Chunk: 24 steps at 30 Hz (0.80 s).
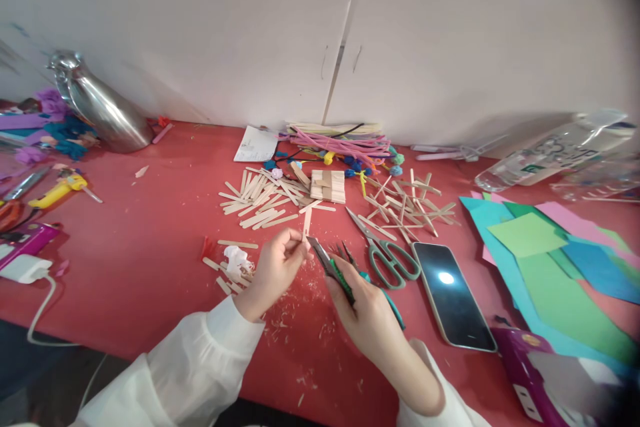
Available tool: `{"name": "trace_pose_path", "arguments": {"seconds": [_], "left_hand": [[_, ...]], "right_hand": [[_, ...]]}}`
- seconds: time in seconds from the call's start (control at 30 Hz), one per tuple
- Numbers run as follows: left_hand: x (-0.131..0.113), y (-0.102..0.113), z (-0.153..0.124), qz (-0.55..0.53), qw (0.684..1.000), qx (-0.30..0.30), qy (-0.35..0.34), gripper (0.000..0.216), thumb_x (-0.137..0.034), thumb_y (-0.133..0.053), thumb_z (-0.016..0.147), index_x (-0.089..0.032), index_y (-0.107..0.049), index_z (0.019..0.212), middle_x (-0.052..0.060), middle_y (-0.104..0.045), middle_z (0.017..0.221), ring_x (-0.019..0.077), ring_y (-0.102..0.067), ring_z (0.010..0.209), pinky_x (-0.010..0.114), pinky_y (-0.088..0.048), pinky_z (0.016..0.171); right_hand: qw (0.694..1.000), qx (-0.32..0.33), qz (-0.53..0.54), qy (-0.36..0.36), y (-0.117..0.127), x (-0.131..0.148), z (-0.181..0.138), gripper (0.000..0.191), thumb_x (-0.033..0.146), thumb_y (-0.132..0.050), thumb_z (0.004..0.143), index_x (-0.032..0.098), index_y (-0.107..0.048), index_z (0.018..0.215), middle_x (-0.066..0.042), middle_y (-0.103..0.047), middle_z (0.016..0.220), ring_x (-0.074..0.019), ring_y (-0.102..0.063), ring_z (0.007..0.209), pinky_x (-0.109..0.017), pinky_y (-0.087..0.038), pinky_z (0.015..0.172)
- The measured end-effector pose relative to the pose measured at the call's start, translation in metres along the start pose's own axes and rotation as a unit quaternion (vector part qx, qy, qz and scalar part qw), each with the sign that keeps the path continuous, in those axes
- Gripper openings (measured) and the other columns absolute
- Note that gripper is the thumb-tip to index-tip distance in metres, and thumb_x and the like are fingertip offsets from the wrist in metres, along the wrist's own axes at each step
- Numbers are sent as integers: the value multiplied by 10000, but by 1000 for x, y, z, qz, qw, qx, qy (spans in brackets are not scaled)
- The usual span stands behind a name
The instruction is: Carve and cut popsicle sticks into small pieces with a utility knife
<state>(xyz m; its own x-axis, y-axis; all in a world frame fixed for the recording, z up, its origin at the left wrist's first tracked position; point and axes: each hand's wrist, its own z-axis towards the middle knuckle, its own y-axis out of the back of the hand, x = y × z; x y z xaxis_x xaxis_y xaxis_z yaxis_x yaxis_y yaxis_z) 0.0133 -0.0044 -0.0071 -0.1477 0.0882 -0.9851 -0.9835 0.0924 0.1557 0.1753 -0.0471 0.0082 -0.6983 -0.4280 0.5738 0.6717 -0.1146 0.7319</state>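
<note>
Stick (307, 220) upright in your left hand (281, 267), pinched near its lower end between thumb and forefinger; grip closed, other fingers curled in. The stick's free end points away from you, toward the wall, over the middle of the red table (165, 227). Your right hand (373, 317) is wrapped around the green handle of a knife (333, 268), grip closed; blade out, aimed up and left, its tip right by your left fingertips. Whether the edge touches the wood, you cannot tell from this view.

Shavings (325, 330) lie scattered on the table below and between your hands. Beside your left wrist: crumpled tissue (237, 257) among a few short sticks. Beyond your hands: a loose pile (260, 193) of flat sticks, with a bound bundle (328, 187) at its right side; farther right, a heap of thin sticks (407, 203). Behind the bundle, pipe cleaners (340, 143) and a white card (256, 145).

Near your right hand: scissors (374, 241), and pliers (395, 310) partly hidden by the hand. Next, a phone (457, 307), face up with a bright reflection, then coloured paper (540, 243). Far left: steel flask (107, 107) and yellow glue gun (57, 192).
</note>
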Motion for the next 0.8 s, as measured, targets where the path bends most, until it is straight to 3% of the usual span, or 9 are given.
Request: {"name": "trace_pose_path", "arguments": {"seconds": [0.47, 0.8], "left_hand": [[0, 1, -2, 45, 999, 0, 1, 185, -341, -504, 855, -163, -536, 816, 30, -632, 728, 153, -616, 702, 247, -465, 651], [-7, 6, -3, 255, 966, -7, -45, 245, -374, -441, 890, -185, -575, 810, -9, -629, 653, 115, -561, 552, 199, -371, 532]], "right_hand": [[998, -26, -58, 15, -2, 0, -3, 302, 192, -367, 874, 128, -562, 1096, -120, -719, 898, -203, -699, 659, -242, -528, 486], [986, -70, -140, 53, -12, -3, -10, 334, 195, -332, 884, 89, -599, 1054, -131, -714, 772, -196, -677, 565, -230, -478, 402]]}}
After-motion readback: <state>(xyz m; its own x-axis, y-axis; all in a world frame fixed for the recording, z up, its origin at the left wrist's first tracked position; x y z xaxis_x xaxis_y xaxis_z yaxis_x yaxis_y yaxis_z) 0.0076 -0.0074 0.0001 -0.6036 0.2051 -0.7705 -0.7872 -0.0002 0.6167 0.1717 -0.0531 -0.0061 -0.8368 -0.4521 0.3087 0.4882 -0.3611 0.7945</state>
